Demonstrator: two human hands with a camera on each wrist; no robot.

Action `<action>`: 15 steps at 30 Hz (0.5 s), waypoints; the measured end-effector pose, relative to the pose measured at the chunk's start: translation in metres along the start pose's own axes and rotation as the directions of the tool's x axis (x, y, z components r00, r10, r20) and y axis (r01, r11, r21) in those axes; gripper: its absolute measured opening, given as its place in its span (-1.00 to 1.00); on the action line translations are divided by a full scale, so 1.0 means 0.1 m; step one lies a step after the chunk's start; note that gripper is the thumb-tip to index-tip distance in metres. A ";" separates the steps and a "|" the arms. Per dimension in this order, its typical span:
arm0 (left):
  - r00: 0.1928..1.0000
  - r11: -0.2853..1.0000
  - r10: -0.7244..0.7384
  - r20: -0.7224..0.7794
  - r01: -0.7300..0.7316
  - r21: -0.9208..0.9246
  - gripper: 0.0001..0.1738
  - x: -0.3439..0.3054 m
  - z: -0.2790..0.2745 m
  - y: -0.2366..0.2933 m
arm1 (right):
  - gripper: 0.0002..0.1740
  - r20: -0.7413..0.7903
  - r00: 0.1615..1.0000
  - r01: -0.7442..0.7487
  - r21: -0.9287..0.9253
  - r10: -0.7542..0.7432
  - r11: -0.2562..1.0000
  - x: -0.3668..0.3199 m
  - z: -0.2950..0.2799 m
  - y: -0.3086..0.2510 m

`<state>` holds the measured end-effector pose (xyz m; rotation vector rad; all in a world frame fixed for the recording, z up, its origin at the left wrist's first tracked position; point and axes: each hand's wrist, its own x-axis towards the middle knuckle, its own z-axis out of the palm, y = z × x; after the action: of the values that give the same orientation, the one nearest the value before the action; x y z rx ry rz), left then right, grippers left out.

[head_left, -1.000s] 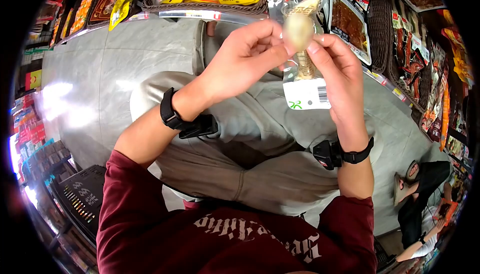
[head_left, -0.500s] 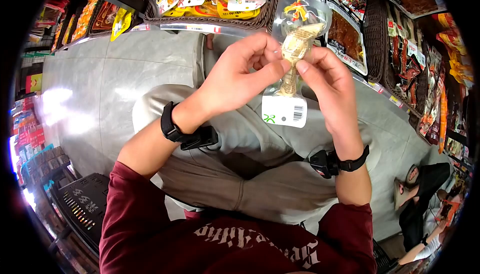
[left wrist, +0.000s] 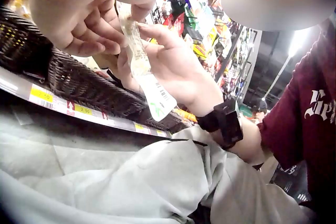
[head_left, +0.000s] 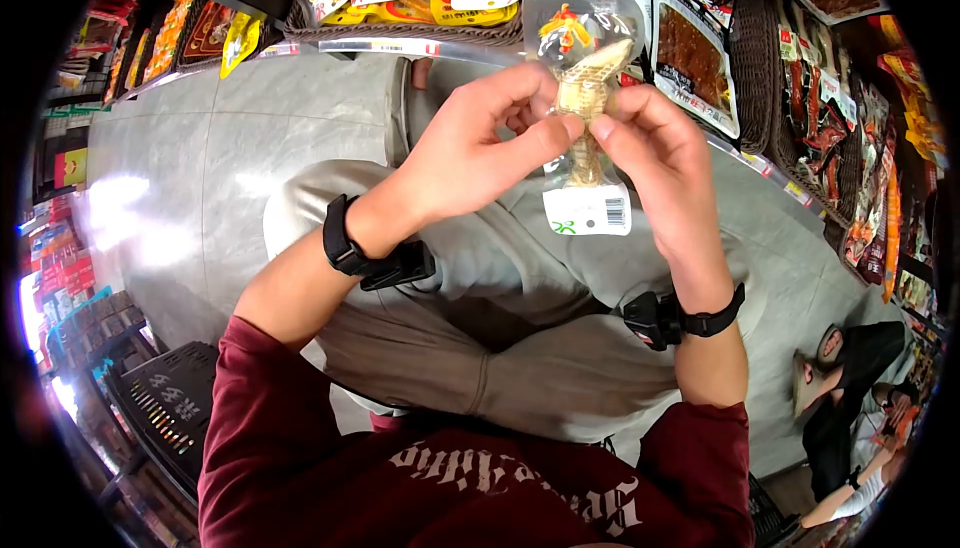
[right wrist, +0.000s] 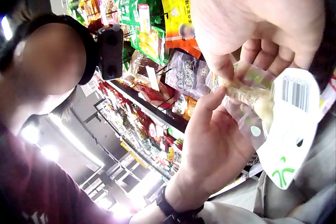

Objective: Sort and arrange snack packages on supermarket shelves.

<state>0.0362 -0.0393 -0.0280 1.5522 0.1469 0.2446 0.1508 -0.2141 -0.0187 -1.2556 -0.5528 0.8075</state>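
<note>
Both hands pinch a clear snack packet (head_left: pixel 583 98) that holds a pale, drumstick-shaped piece, with print over it. The left hand (head_left: pixel 490 143) has its thumb and curled fingers on the packet's left side. From the other side the right hand (head_left: pixel 655 153) grips it, its thumb tip close to the left thumb. Below the thumbs hangs a white label (head_left: pixel 588 210) with a barcode and a green mark. In the left wrist view the packet (left wrist: pixel 137 56) is seen nearly edge-on between the hands. The right wrist view shows the label (right wrist: pixel 289 129) face-on.
A shelf of dark woven baskets (head_left: pixel 520 40) with packaged snacks runs along the front and right. The person's legs (head_left: pixel 480 278) are folded under the hands. A black crate (head_left: pixel 170 403) stands at left, and another person's leg (head_left: pixel 840 398) shows at lower right.
The packet came down toward the lap with its label swinging left, then rose slightly and swung back a little right. The thumbs now sit lower on it. Both hands keep hold.
</note>
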 end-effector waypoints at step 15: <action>0.999 0.999 -0.047 0.017 0.047 0.027 -0.79 0.03 -0.02 0.04 | -0.86 -0.019 1.000 0.005 -0.042 -0.006 0.999 0.03 0.00 0.04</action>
<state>0.0383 -0.0362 -0.0240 1.5748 0.1731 0.1920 0.1515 -0.2108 -0.0231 -1.2985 -0.5595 0.7822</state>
